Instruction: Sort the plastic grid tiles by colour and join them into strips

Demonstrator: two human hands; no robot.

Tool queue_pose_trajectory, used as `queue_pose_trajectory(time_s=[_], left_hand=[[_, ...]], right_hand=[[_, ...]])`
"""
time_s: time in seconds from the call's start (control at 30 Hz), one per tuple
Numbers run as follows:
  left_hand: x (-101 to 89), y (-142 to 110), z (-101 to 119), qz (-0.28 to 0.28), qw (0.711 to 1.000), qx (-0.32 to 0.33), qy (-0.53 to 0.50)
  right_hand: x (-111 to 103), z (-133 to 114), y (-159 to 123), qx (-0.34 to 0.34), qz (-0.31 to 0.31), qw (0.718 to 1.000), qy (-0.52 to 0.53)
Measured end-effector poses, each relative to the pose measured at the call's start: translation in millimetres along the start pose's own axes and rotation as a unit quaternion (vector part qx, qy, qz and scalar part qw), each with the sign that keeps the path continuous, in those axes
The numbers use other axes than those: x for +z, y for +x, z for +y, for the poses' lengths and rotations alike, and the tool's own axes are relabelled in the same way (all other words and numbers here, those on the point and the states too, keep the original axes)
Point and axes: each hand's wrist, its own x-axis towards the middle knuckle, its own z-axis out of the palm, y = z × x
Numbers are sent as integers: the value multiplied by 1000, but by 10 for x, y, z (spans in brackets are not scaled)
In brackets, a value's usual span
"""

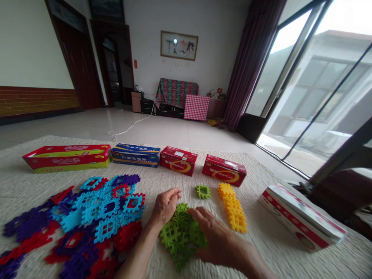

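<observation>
Green blocks [194,234] lie piled on the cream cover [154,182] between my hands in the head view. I have the left hand [166,203] curled at the pile's upper left; I cannot tell whether it pinches anything. My right hand [213,236] is spread, thumb apart from fingers, at the pile's right side. Beyond, 1 loose green block [199,192] sits near the yellow blocks [231,203]. Left of me is a mixed heap [87,213] of blue, red and purple blocks.
</observation>
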Motion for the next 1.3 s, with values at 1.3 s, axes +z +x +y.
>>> queue_pose_trajectory(time_s=[1.3], left_hand=[[23, 41, -97, 3, 1000, 11, 9]], right_hand=[[-181, 236, 0, 42, 12, 998, -35]])
